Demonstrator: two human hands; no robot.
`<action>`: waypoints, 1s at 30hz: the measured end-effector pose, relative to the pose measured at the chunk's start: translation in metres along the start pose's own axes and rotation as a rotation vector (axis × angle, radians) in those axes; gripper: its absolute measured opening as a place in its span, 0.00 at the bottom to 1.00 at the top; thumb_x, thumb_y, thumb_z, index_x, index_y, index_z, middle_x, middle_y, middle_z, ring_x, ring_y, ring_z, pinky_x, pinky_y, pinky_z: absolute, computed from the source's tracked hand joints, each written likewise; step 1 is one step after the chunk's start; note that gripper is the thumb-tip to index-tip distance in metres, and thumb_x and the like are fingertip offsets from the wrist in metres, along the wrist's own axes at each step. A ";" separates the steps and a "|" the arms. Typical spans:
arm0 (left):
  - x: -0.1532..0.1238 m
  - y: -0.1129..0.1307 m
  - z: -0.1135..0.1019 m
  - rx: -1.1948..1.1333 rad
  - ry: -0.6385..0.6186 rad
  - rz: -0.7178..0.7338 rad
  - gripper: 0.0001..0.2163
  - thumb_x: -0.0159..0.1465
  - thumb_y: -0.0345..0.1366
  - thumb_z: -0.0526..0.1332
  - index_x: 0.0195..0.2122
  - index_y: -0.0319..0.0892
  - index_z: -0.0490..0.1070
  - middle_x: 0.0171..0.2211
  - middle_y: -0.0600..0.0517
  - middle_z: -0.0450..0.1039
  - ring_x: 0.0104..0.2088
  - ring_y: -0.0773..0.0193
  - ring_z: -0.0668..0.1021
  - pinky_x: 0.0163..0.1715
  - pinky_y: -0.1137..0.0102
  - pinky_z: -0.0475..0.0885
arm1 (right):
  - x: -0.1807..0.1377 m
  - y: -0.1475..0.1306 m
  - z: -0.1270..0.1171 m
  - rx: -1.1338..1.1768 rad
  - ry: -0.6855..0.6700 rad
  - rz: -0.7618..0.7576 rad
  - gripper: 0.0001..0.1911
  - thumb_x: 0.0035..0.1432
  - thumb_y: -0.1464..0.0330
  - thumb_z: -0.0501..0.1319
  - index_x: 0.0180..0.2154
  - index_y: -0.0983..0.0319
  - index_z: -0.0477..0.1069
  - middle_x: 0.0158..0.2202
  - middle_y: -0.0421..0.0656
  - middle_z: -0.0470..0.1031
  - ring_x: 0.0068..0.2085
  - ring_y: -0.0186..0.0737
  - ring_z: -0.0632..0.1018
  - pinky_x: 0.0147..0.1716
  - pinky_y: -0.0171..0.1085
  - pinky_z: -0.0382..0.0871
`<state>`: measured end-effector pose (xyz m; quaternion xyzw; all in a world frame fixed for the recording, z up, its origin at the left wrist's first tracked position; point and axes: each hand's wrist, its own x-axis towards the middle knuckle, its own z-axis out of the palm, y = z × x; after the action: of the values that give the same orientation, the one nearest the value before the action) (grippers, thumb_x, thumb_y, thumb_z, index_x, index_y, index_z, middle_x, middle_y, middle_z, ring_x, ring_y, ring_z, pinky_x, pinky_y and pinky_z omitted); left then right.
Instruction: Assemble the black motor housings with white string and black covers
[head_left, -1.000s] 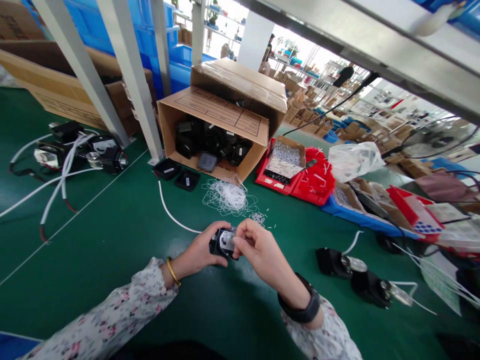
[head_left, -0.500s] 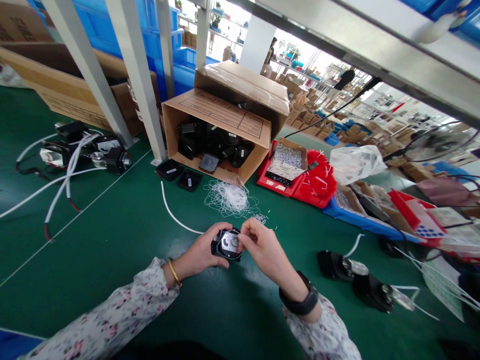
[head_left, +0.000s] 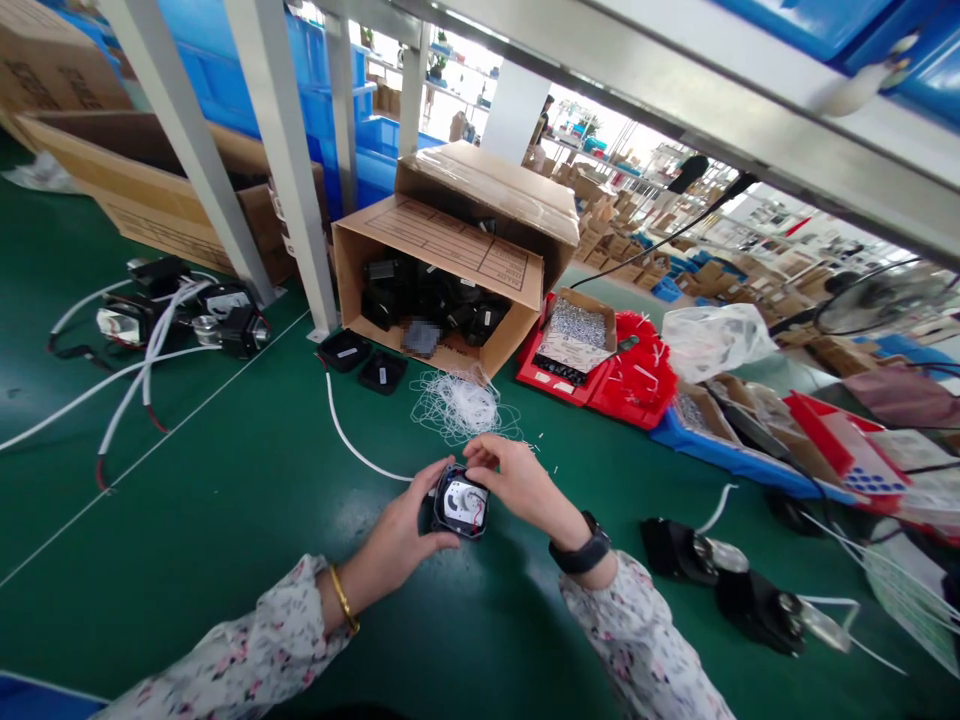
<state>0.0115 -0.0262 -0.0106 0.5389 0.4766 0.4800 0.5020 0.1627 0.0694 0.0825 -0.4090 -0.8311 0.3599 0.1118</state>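
My left hand grips a small black housing from its left side, thumb below and fingers above. Inside the housing's open face are a silvery metal plate and thin red and dark wires. A white cable runs from the housing's left side up to bare ends near the post. Over the housing's top right edge, my right hand has its thumb and fingertips closed together; what lies between them is too small to make out. Just beyond my hands lies a tangle of thin white strands.
Two black covers lie before a carton of black parts. A red tray with a box of small metal pieces stands right of it. Lamp-like units with cables lie left, more black units right. Metal posts rise at left.
The housing has turned so its open face shows more fully. My right hand's fingertips have shifted from the plate's right side to the housing's upper edge.
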 end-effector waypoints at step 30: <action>-0.003 -0.003 -0.007 0.210 -0.003 0.114 0.35 0.47 0.28 0.70 0.56 0.50 0.60 0.58 0.51 0.61 0.57 0.55 0.64 0.60 0.57 0.57 | 0.004 -0.001 -0.007 -0.219 -0.141 0.029 0.06 0.53 0.75 0.60 0.26 0.63 0.72 0.24 0.37 0.72 0.26 0.31 0.70 0.26 0.31 0.59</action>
<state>0.0041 -0.0282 -0.0136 0.6153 0.4921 0.4543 0.4157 0.1631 0.0757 0.0877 -0.4042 -0.8653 0.2964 0.0027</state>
